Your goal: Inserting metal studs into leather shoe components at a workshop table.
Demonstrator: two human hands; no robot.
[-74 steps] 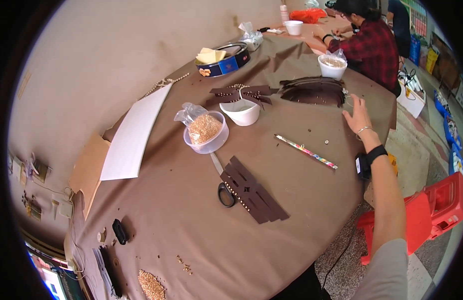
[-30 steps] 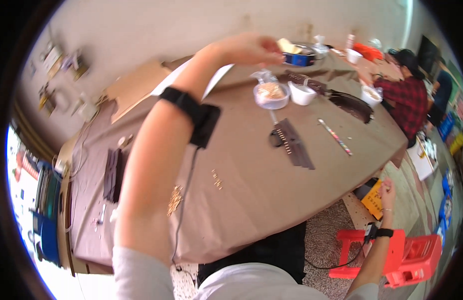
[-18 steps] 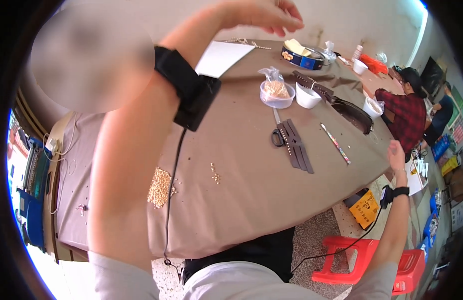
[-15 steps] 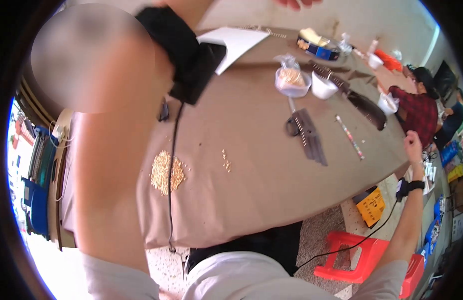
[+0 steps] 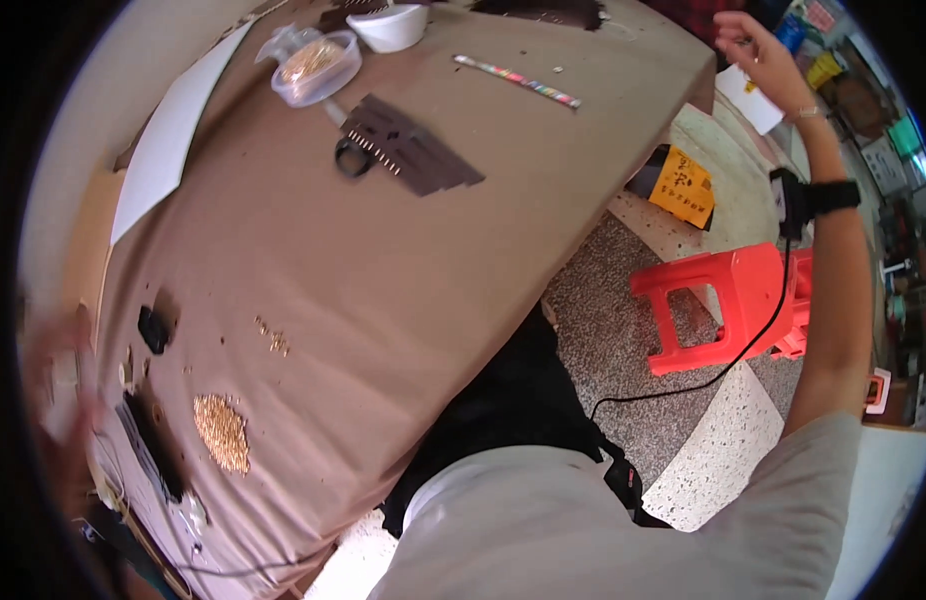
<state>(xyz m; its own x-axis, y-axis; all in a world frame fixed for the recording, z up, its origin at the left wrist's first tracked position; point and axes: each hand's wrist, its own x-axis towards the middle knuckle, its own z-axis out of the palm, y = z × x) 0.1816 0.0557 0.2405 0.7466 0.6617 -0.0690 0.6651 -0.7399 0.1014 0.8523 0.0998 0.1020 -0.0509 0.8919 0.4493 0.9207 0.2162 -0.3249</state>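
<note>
My right hand point(image 5: 758, 60) is raised at the upper right, beyond the table's corner, fingers loosely apart and nothing visible in them. A black strapped device point(image 5: 803, 203) sits on that forearm. At the far left edge, a smeared hand, apparently my left hand point(image 5: 61, 385), shows beside the table; its fingers are too blurred to read. Nearest to it on the brown cloth point(image 5: 383, 290) are a small black object point(image 5: 153, 330) and a pile of small gold pieces point(image 5: 221, 435). A few more gold pieces point(image 5: 273, 336) lie scattered farther in.
Dark brown strips point(image 5: 408, 145) with a gold-dotted row lie mid-table beside a black ring point(image 5: 353, 158). Farther off are a multicoloured stick point(image 5: 518, 81), a clear tub point(image 5: 333, 82) and a white bowl point(image 5: 388, 30). A red stool point(image 5: 723, 300) and trailing cable point(image 5: 703, 388) are right.
The view has swung rightward, so the table now sits farther left. My left arm, which crossed the table, has left the middle of the picture. My right hand remains raised at the right.
</note>
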